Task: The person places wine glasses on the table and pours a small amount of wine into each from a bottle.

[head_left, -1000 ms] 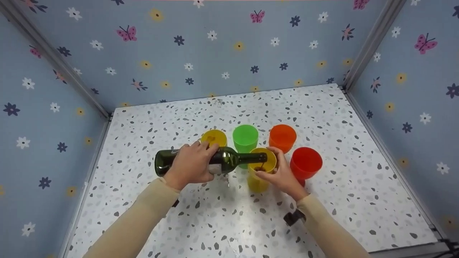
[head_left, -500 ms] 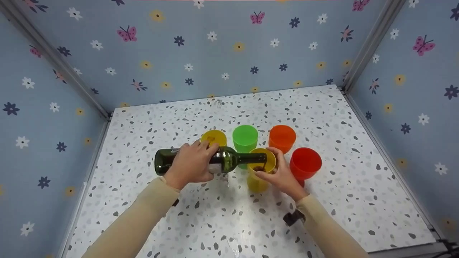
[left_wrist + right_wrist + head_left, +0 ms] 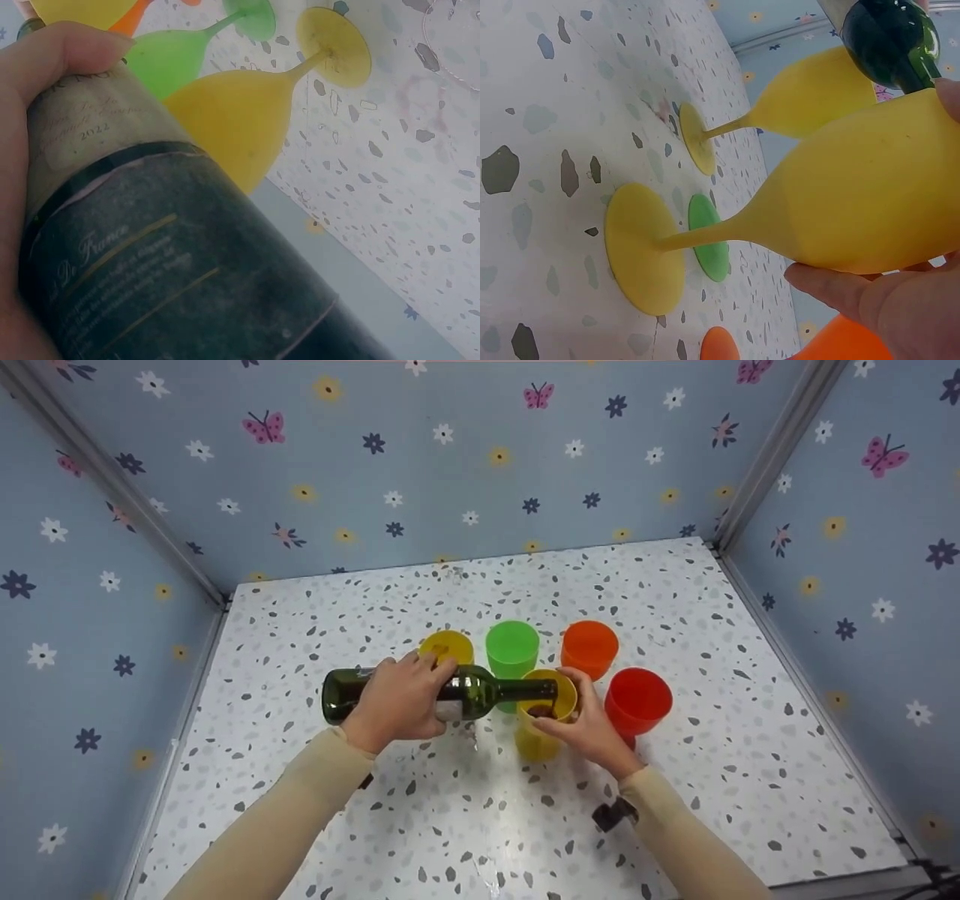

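My left hand [image 3: 401,697] grips a green glass wine bottle [image 3: 476,692] round its labelled body, holding it nearly level. The bottle's neck reaches over the rim of a yellow wine glass [image 3: 855,195], and dark liquid [image 3: 538,711] shows inside that bowl. With fingers and thumb on either side, my right hand [image 3: 592,727] holds the bowl of this glass. Its foot [image 3: 641,247] stands on the speckled table in the right wrist view. In the left wrist view, the bottle's label [image 3: 112,247] faces the camera, with my thumb across its upper part.
Behind the bottle stands another yellow wine glass [image 3: 454,643]. A green wine glass [image 3: 513,649] and an orange one [image 3: 590,649] stand at the back. Right of my right hand is a red wine glass [image 3: 639,701]. Flower-patterned walls [image 3: 465,457] border the speckled table [image 3: 337,825].
Dark liquid in the held yellow glass covers a little more than a second ago, when a thin stream fell from the bottle's mouth. Both hands have stayed nearly still.
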Demonstrator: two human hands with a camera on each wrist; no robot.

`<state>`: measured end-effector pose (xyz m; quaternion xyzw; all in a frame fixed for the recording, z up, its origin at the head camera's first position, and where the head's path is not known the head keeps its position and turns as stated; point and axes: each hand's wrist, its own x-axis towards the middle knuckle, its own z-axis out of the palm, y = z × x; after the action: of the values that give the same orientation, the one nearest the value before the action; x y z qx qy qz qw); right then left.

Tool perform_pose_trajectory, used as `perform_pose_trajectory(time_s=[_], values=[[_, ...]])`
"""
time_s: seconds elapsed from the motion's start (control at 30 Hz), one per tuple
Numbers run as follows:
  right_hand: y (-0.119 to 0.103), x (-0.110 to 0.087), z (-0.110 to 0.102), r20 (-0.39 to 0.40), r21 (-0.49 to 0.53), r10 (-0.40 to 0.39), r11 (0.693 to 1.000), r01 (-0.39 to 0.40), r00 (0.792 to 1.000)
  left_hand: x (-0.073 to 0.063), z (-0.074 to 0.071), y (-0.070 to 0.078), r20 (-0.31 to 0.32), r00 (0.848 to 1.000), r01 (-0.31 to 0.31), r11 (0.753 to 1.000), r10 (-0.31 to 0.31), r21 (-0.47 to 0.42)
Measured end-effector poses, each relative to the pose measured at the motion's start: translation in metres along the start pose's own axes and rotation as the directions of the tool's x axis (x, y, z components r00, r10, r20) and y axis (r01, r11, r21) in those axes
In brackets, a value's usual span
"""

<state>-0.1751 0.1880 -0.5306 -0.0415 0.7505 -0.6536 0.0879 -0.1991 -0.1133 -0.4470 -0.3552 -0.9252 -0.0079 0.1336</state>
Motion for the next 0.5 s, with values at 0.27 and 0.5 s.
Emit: perform_pose_trajectory(time_s=[0.27, 0.5], values=[[-0.028, -0.013, 0.002, 0.011, -0.001, -0.007, 1.000, 0.007, 1.000, 0.001, -0.001, 0.000, -0.006, 1.000, -0.002, 1.000, 0.003, 0.011], [-0.028, -0.014, 0.004, 0.014, 0.041, -0.015, 0.999, 0.015, 1.000, 0.001, 0.000, 0.000, -0.011, 1.000, -0.001, 1.000, 0.001, 0.013]])
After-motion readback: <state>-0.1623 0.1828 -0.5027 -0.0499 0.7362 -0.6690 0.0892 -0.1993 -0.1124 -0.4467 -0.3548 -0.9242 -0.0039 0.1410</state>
